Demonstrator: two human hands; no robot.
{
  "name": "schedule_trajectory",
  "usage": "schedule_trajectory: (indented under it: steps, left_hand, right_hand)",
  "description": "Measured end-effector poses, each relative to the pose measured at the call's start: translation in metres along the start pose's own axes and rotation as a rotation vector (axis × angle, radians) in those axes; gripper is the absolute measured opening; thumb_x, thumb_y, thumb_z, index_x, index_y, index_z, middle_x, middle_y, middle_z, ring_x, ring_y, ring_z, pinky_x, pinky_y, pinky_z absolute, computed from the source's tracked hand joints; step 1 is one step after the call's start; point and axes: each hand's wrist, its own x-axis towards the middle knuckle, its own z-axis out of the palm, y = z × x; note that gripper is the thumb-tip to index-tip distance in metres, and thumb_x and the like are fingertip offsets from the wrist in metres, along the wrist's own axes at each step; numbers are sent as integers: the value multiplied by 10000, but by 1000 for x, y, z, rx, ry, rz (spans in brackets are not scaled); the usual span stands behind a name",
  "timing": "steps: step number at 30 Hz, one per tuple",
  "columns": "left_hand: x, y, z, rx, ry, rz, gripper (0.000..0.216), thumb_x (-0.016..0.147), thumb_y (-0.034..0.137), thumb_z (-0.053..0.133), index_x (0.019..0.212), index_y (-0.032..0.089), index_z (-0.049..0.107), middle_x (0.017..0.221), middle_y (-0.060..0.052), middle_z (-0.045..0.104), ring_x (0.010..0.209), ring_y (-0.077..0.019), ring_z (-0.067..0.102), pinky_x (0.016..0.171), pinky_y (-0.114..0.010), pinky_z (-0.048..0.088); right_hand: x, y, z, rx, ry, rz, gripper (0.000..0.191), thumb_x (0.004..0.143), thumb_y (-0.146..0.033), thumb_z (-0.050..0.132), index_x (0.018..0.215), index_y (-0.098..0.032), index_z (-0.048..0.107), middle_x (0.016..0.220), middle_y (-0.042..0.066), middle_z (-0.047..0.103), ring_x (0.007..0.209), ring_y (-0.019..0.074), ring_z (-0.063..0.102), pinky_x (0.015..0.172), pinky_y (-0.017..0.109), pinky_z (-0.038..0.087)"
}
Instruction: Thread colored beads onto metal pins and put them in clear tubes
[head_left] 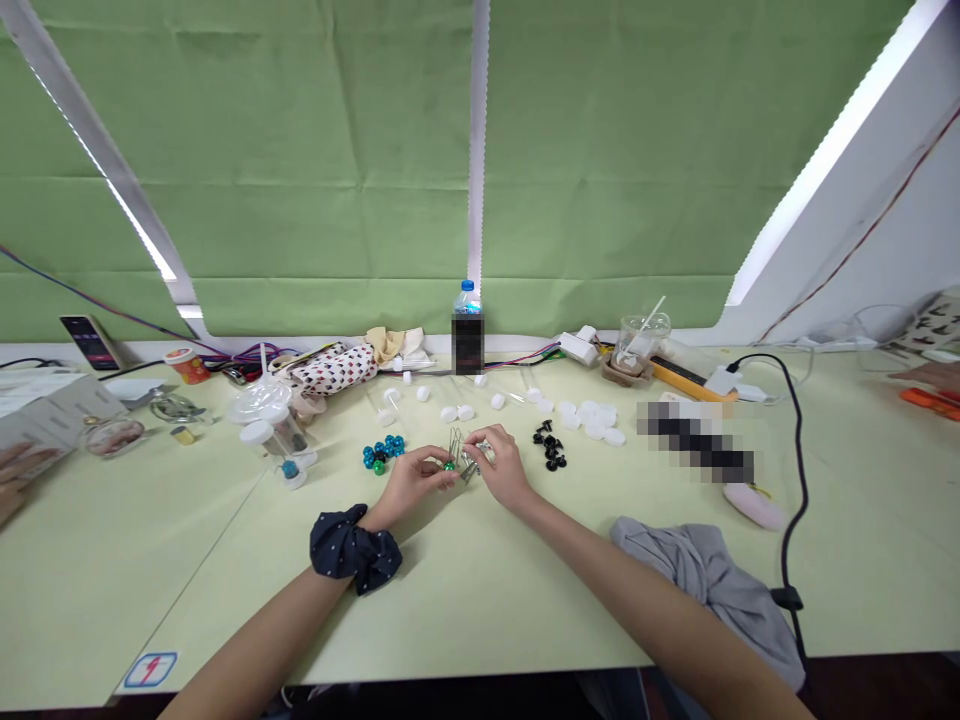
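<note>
Between the thumb and fingers of my left hand is a small shiny green ball, bell-like or bead-like. My right hand is close beside it, fingertips pinched over a small heap of thin metal wire pieces; what exactly they grip is hidden. A thin wire loop stands up between the two hands. Left of my hands lies a cluster of shiny blue balls with another green ball in front. Several black pieces with flat round heads lie to the right.
White round caps and clear tubes lie behind my hands. A bottle stands against the green blind. Lidded clear containers are at left, a grey cloth and black cable at right. Other people's hands show at both edges.
</note>
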Motion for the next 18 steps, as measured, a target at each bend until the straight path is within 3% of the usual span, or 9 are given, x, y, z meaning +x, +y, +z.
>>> schedule_trajectory:
  steps: [3,10,18]
  left_hand:
    - [2,-5,-1,-83,-3,-41,321,651,326,742,895,153,629,720,-53,690,623,-188,647,618,-332,528]
    - [3,-2,-2,-207,-77,-41,342,696,310,710,992,148,654,1056,-108,649,813,-209,663,820,-404,514]
    - [3,-1,-4,-233,-97,-49,349,703,317,706,1003,147,650,1037,-114,667,846,-235,672,856,-433,493]
  right_hand:
    - [0,0,-1,4,0,2,83,853,-242,515,810,-215,581,824,28,637,877,192,546,827,336,373]
    - [2,3,-3,23,31,10,96,857,-250,508,815,-216,587,829,28,634,865,189,552,824,340,389]
    - [2,9,-2,83,55,40,111,850,-288,536,901,-223,610,891,41,640,898,192,572,842,349,407]
